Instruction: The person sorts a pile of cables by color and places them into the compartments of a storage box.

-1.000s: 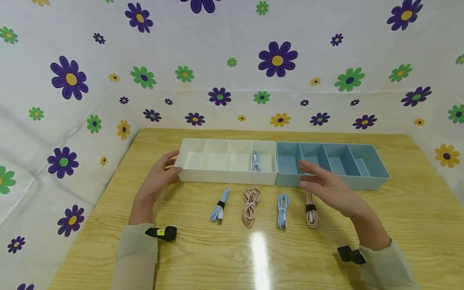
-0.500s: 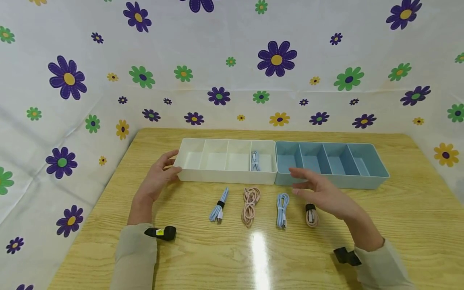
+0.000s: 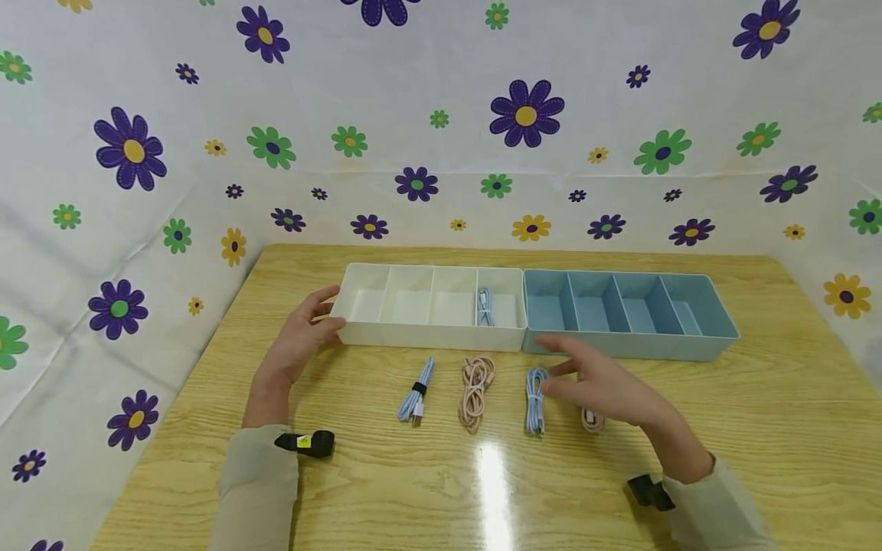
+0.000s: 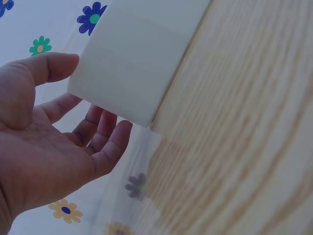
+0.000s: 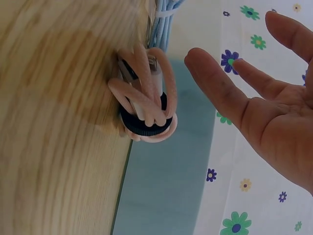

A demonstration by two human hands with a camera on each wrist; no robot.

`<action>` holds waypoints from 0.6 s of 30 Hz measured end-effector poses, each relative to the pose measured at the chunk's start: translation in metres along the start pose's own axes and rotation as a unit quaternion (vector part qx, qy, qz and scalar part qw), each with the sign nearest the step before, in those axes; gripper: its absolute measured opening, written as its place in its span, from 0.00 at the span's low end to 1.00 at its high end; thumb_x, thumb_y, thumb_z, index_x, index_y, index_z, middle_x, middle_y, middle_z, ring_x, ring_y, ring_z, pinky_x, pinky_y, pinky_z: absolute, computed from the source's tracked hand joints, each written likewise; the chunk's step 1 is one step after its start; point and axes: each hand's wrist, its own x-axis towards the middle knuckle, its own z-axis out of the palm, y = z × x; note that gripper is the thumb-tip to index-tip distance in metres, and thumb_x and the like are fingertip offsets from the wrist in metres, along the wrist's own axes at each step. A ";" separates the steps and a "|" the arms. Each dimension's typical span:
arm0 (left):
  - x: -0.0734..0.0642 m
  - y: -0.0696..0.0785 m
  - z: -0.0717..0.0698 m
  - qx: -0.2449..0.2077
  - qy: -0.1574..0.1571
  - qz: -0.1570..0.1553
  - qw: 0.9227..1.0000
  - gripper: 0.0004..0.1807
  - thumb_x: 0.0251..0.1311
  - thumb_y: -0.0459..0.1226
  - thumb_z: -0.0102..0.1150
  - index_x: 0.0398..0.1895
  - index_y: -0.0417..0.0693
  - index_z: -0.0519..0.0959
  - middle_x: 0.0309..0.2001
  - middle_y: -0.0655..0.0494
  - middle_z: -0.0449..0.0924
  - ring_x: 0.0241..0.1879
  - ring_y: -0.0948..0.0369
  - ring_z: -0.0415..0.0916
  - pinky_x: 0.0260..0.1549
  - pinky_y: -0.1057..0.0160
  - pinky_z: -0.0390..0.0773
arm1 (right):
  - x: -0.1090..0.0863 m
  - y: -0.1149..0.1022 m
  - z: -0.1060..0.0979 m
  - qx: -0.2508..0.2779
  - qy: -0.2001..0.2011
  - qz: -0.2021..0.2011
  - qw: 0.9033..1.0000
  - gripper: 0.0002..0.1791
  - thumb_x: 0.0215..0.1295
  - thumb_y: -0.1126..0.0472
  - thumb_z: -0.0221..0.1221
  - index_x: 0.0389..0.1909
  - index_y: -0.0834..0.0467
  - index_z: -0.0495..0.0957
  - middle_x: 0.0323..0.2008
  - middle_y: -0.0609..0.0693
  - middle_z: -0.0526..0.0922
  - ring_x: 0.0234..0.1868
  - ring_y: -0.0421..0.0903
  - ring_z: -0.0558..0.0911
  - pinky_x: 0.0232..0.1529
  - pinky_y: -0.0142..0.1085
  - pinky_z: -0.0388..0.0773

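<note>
Pale-blue coiled cable (image 3: 485, 308) sits in white plastic divided tray (image 3: 430, 335) | two blue cables (image 3: 415, 398), two pink cables (image 3: 475, 394) apparently remaining | your left grip (image 3: 298, 344), right grip (image 3: 606, 388) spread

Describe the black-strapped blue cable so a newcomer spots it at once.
On the wooden table, find the white divided box. In front of it, leftmost in the row, lies the blue cable. Its black strap sets it apart from the other blue cable in that row, and its colour from the neighbouring pink cable.
</note>
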 end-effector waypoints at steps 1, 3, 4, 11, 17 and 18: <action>0.000 -0.001 0.000 0.000 0.000 -0.001 1.000 0.36 0.72 0.36 0.52 0.79 0.51 0.52 0.69 0.36 0.57 0.61 0.48 0.63 0.52 0.59 0.75 | 0.000 0.000 0.001 -0.001 -0.004 0.001 1.000 0.35 0.72 0.58 0.58 0.75 0.63 0.56 0.74 0.63 0.56 0.63 0.66 0.72 0.55 0.54 0.76; 0.001 -0.001 0.000 0.000 0.000 -0.001 1.000 0.36 0.72 0.37 0.52 0.79 0.52 0.52 0.69 0.36 0.57 0.61 0.47 0.62 0.52 0.59 0.75 | 0.001 0.001 0.004 -0.006 -0.009 -0.003 1.000 0.36 0.71 0.58 0.59 0.74 0.63 0.57 0.74 0.64 0.56 0.62 0.66 0.73 0.53 0.52 0.78; 0.000 -0.001 0.000 0.000 0.000 -0.002 1.000 0.36 0.72 0.37 0.52 0.79 0.52 0.52 0.69 0.37 0.57 0.61 0.47 0.62 0.53 0.59 0.75 | 0.001 0.001 0.005 -0.010 -0.012 -0.003 1.000 0.36 0.70 0.58 0.59 0.74 0.64 0.57 0.73 0.65 0.57 0.61 0.66 0.74 0.52 0.51 0.78; 0.000 -0.001 0.001 0.002 0.001 -0.006 1.000 0.36 0.72 0.37 0.52 0.79 0.52 0.52 0.69 0.37 0.57 0.62 0.46 0.62 0.54 0.57 0.74 | 0.003 0.001 0.013 -0.045 -0.020 0.012 0.999 0.36 0.67 0.58 0.63 0.72 0.63 0.62 0.69 0.66 0.62 0.53 0.58 0.80 0.46 0.44 0.80; 0.000 0.001 0.001 0.004 0.002 -0.005 1.000 0.35 0.72 0.37 0.52 0.79 0.52 0.52 0.69 0.37 0.57 0.62 0.46 0.62 0.55 0.55 0.74 | 0.005 0.000 0.018 -0.075 -0.022 0.023 0.997 0.33 0.65 0.60 0.64 0.69 0.62 0.66 0.64 0.66 0.67 0.49 0.53 0.80 0.42 0.38 0.80; 0.000 0.001 0.001 0.003 0.002 -0.005 1.000 0.36 0.72 0.37 0.52 0.79 0.52 0.52 0.69 0.37 0.57 0.62 0.46 0.62 0.55 0.55 0.74 | 0.005 0.000 0.019 -0.082 -0.022 0.023 0.996 0.32 0.65 0.60 0.64 0.68 0.62 0.67 0.63 0.65 0.67 0.48 0.52 0.80 0.41 0.37 0.79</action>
